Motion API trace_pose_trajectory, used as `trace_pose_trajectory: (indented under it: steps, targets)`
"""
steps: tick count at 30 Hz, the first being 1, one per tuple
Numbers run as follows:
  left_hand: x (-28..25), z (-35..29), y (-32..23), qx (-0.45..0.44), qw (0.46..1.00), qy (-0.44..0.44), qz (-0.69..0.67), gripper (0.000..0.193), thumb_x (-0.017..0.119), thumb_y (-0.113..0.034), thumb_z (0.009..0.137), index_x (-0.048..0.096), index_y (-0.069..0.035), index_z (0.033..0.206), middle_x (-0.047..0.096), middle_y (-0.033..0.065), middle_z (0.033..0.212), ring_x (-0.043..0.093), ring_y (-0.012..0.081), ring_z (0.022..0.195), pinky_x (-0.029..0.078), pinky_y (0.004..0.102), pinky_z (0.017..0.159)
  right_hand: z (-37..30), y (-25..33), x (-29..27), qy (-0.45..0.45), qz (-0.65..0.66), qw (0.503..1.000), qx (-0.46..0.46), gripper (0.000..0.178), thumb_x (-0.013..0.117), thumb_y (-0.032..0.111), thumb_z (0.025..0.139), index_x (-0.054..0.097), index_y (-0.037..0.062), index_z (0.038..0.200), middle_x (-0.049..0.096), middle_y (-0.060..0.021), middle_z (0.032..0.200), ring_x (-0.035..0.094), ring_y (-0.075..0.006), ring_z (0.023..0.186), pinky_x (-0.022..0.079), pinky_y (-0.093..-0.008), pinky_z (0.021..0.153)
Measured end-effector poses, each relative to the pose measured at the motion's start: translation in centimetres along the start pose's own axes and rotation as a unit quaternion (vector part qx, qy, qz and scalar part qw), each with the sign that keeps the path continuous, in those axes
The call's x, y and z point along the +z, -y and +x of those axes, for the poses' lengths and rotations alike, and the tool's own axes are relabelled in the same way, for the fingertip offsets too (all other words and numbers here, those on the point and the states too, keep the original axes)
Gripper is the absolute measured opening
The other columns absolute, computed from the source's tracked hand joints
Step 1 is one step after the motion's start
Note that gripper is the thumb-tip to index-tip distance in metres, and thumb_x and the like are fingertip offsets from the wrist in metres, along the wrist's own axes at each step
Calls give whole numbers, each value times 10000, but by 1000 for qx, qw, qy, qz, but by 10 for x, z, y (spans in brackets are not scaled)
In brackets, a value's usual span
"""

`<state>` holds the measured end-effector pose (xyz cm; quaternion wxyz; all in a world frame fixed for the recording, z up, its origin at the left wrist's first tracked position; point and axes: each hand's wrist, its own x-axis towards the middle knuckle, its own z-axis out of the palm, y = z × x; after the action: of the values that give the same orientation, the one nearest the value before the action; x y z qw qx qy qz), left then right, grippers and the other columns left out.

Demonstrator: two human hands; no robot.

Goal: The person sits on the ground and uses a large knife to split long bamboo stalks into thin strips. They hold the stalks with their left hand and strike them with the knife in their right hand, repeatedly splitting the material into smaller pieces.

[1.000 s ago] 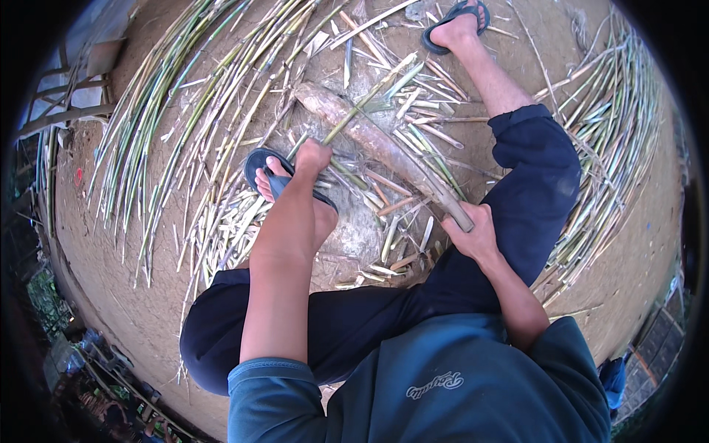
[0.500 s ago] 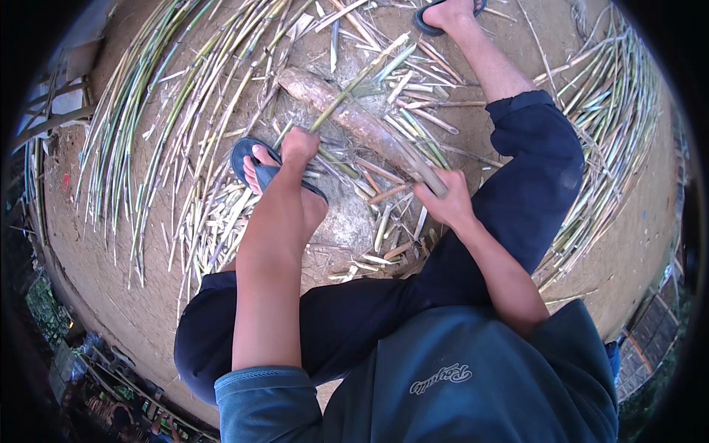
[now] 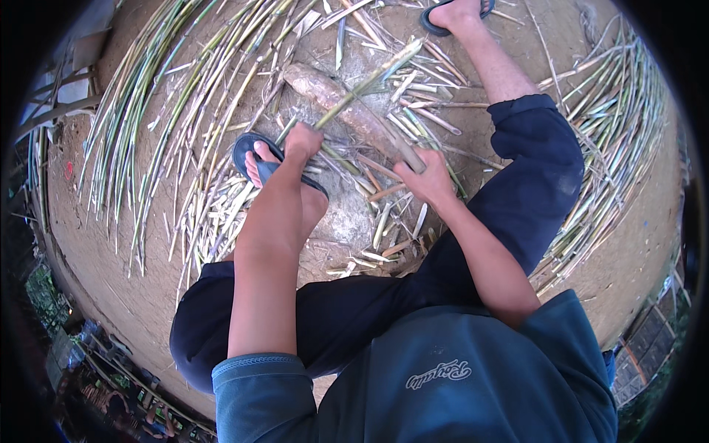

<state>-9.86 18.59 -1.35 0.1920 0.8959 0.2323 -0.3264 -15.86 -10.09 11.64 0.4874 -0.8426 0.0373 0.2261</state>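
Observation:
My left hand (image 3: 304,140) is closed round a greenish cane stalk (image 3: 384,70) that slants up to the far right, its far end pale and split. In my right hand (image 3: 430,179) is the handle of a machete (image 3: 408,150), its thin blade pointing up-left and meeting or crossing the stalk; whether they touch I cannot tell. Below both lies a thick, worn log (image 3: 317,87), running from upper left toward my right hand.
Long cane stalks (image 3: 173,96) spread over the dirt at the left, with another heap (image 3: 613,133) at the right. Cut pieces (image 3: 225,218) lie by my sandalled left foot (image 3: 262,162). My other foot (image 3: 452,13) is at the far right.
The machete and my right hand have moved slightly up and left, over the log and nearer the stalk. The stalk's far end has shifted a little right; my left hand keeps its grip.

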Motion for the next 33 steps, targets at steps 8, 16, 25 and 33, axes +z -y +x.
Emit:
trace_pose_trajectory:
  steps: [8,16,25,33]
  targets:
    - [16,21,29,283,957,51,31,464,649,-396,829,696,64,866,660,193,741,648,356,742,514,439,733,-10,-30,2,-80,-21,992,-91,219,682,207,768,628,-4,740,553,-146,566,539,-222,458,455,-373,503]
    - [0,26,33,101,987,93,-86,614,670,-465,790,650,120,975,655,222,888,630,318,851,485,395,793,21,-20,-20,-264,-12,948,-178,144,673,157,795,610,32,761,581,-160,592,601,-345,511,480,-422,517]
    - [-71,6,-3,-3,995,-95,-4,558,634,-470,815,705,31,1051,679,268,1088,655,394,1057,510,430,931,47,-68,11,-124,-222,966,-33,390,735,296,779,603,-8,984,658,-238,901,644,-405,857,478,-496,802]
    - [-163,-47,5,-17,962,-270,16,460,629,-447,833,732,-38,1018,697,247,1029,666,401,1003,514,471,901,141,90,-20,-222,-342,850,-333,641,741,378,809,538,-78,1212,528,-249,1179,512,-367,1102,382,-515,948]
